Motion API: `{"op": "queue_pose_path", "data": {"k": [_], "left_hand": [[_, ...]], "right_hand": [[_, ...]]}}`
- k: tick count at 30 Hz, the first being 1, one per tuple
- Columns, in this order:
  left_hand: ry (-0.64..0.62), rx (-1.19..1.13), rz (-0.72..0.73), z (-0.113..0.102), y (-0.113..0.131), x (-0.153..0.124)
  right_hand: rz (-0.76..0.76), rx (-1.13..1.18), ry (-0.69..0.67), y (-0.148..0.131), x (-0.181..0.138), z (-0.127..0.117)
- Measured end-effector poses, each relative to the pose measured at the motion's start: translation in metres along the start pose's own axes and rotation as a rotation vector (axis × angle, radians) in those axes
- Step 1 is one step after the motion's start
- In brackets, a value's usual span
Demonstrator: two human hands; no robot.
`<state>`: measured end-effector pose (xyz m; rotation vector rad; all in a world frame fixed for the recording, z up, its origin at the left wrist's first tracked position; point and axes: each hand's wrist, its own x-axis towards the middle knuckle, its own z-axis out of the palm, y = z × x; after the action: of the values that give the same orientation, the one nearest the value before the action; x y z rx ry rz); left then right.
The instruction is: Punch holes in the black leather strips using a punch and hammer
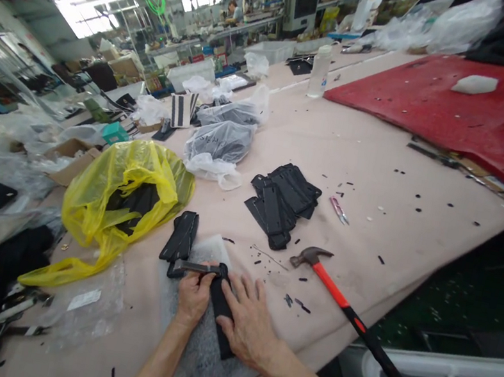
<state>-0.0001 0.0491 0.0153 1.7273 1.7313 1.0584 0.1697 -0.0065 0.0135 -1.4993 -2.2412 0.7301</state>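
Note:
My left hand point(192, 298) is closed around a dark metal punch tool point(193, 266) that lies across the top end of a black strap piece point(220, 317). My right hand point(249, 322) rests on the same strap with fingers spread, pressing it flat onto a grey foam pad point(197, 361). A small stack of black strap pieces point(180, 235) lies just beyond the left hand. To the right, a claw hammer point(347, 309) with a red and black handle lies on the pink table point(381, 172), untouched.
A yellow plastic bag point(117, 204) with black parts sits to the left. A pile of black pieces point(283, 204) lies farther back, with small pink snips point(338, 210) beside it. Clear bags point(218, 143), a bottle point(320, 70) and a red mat point(450, 113) lie beyond. Black offcuts are scattered about.

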Motion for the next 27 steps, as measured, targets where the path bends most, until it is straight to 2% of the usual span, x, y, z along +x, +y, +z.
{"op": "queue_pose_path", "data": {"k": [10, 18, 21, 25, 27], "left_hand": [[-0.034, 0.071, 0.092, 0.003, 0.000, 0.002], [0.012, 0.179, 0.098, 0.012, -0.002, -0.001], [-0.012, 0.187, 0.133, 0.011, -0.002, 0.000], [-0.058, 0.194, 0.152, 0.009, -0.002, 0.003], [-0.062, 0.198, 0.157, 0.010, -0.003, 0.004]], "right_hand": [[0.008, 0.018, -0.002, 0.001, 0.001, -0.002], [0.005, 0.027, 0.005, 0.001, 0.000, 0.000], [0.004, 0.034, 0.007, 0.000, 0.000, -0.001], [-0.019, 0.047, 0.002, 0.004, 0.000, -0.013], [0.017, 0.014, 0.059, 0.015, -0.003, -0.027]]}}
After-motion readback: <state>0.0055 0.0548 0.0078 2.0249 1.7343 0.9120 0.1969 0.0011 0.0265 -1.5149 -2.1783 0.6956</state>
